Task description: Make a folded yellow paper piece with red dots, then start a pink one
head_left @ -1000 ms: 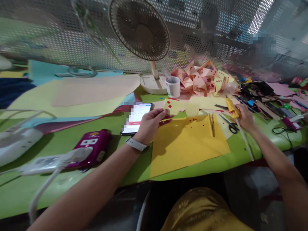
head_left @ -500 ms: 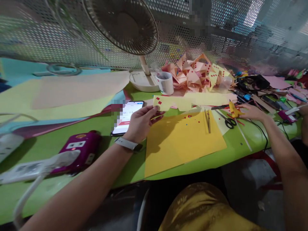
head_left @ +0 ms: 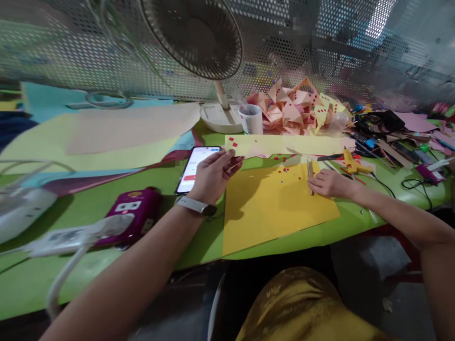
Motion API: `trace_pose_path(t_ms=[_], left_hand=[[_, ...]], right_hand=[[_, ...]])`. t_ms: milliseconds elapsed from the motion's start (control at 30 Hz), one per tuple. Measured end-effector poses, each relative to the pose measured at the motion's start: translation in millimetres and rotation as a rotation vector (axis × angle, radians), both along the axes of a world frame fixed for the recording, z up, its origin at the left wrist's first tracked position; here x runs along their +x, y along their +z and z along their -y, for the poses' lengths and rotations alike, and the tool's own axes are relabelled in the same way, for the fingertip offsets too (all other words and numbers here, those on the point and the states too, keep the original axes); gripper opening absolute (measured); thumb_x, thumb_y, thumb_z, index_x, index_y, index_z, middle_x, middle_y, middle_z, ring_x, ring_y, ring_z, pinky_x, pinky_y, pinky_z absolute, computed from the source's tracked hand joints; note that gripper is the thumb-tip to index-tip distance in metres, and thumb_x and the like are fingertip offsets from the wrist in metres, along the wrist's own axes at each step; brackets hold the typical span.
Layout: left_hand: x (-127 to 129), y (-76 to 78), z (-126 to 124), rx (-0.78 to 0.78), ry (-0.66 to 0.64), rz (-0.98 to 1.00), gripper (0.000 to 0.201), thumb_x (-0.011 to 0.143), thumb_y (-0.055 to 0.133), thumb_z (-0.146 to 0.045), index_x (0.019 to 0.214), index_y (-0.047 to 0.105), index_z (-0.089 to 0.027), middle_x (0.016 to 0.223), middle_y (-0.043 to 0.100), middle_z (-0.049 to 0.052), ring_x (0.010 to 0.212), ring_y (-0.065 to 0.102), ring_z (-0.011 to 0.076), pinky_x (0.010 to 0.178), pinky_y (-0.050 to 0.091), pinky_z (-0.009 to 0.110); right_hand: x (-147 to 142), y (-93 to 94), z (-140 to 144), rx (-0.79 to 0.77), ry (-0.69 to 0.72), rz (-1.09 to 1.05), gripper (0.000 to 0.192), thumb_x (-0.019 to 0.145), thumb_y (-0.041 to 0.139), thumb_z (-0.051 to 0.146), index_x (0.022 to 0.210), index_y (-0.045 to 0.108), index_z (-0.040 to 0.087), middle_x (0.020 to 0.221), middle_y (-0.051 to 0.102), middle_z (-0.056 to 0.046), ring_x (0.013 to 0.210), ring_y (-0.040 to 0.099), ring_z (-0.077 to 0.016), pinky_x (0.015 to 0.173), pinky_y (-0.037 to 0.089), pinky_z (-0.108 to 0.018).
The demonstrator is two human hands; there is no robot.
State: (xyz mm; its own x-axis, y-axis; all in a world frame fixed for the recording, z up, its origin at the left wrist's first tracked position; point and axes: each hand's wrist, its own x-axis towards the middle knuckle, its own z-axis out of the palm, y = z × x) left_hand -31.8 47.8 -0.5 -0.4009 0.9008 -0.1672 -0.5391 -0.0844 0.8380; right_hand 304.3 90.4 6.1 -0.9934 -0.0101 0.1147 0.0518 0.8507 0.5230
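Yellow sheet [head_left: 277,208] mostly bare (confetti only); phone [head_left: 195,169], fan [head_left: 221,121] crowd left.

A pale yellow paper strip [head_left: 249,145] with small red squares stuck near its left end is pinched at that end, held just above the tabletop [head_left: 106,208]. A thin wooden stick [head_left: 310,174] lies on a flat, deeper yellow paper sheet [head_left: 273,208] dotted with tiny red and blue bits.
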Motion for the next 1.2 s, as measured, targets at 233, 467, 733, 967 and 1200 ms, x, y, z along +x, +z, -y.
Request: trace_pose_path(t_ms=[233,467,733,967,1200], left_hand=[[-1,-1.7,-1,0.020,-0.018,0.005,0.008,0.076,0.073,-0.010,0.074,0.067,-0.013,0.067,0.069,0.000,0.066,0.072,0.0112,0.065,0.057,0.018],[-5,-8.6,-5,0.036,-0.021,-0.023,0.014,0.070,0.081,-0.015,0.073,0.067,-0.015,0.068,0.069,-0.001,0.070,0.072,0.0129,0.068,0.057,0.021],[-3,-7.0,-4,0.032,-0.022,-0.004,0.013,0.069,0.079,-0.015,0.072,0.067,-0.015,0.069,0.069,0.000,0.068,0.072,0.0127,0.068,0.058,0.022],[-1,-8.6,-5,0.025,-0.044,-0.012,0.012,0.068,0.080,-0.014,0.073,0.069,-0.015,0.070,0.071,0.002,0.067,0.072,0.0129,0.068,0.058,0.022],[-3,-8.2,-5,0.038,-0.039,-0.005,0.012,0.070,0.080,-0.014,0.073,0.068,-0.015,0.068,0.070,0.001,0.068,0.073,0.0126,0.068,0.059,0.020]], right_hand=[[-11,11.7,-19,-0.324,-0.373,-0.595,0.020,0.092,0.048,0.012,0.093,0.067,0.020,0.094,0.075,-0.006,0.086,0.068,-0.0176,0.074,0.052,-0.029],[-22,7.8,-23,-0.298,-0.250,-0.135,0.027,0.090,0.050,0.009,0.110,0.066,0.016,0.115,0.072,-0.010,0.096,0.067,-0.0205,0.075,0.049,-0.031],[-32,14.8,-10,-0.009,-0.005,0.154,0.026,0.098,0.042,0.006,0.088,0.064,0.017,0.084,0.070,-0.004,0.072,0.059,-0.0154,0.062,0.037,-0.030],[-27,9.9,-19,-0.188,-0.114,-0.257,0.011,0.093,0.052,0.015,0.090,0.062,0.018,0.092,0.072,-0.007,0.075,0.064,-0.0165,0.063,0.045,-0.029],[-42,19.8,-27,-0.952,-0.472,-1.029,0.015,0.074,0.060,0.024,0.089,0.055,0.022,0.083,0.066,0.000,0.068,0.062,-0.0134,0.059,0.050,-0.026]])
